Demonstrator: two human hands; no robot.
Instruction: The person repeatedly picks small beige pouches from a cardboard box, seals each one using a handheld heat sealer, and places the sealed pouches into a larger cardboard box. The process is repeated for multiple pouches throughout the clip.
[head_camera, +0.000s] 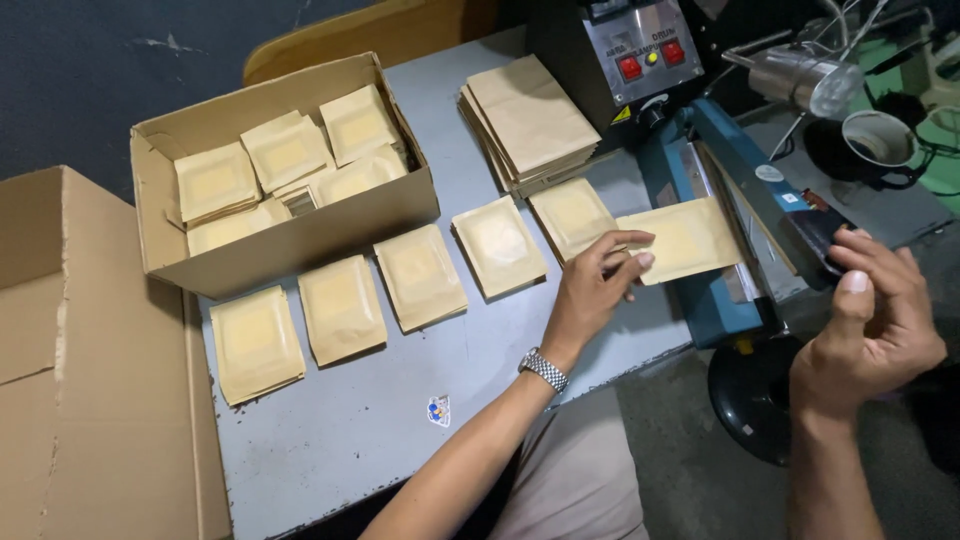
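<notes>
My left hand (595, 280), a metal watch on its wrist, pinches the near edge of a tan paper pouch (690, 240) whose far edge lies in the jaw of a blue heat sealer (715, 200). The sealer's black lever handle (815, 240) is gripped by my right hand (875, 325). A row of several filled tan pouches (420, 275) lies on the grey table (400, 410) left of my left hand.
An open cardboard box (290, 225) with several pouches stands at the back left. A stack of flat empty pouches (530, 120) lies by the sealer's control panel (645, 50). A large cardboard carton (90, 380) is at the left edge. A black cup (875, 140) sits at far right.
</notes>
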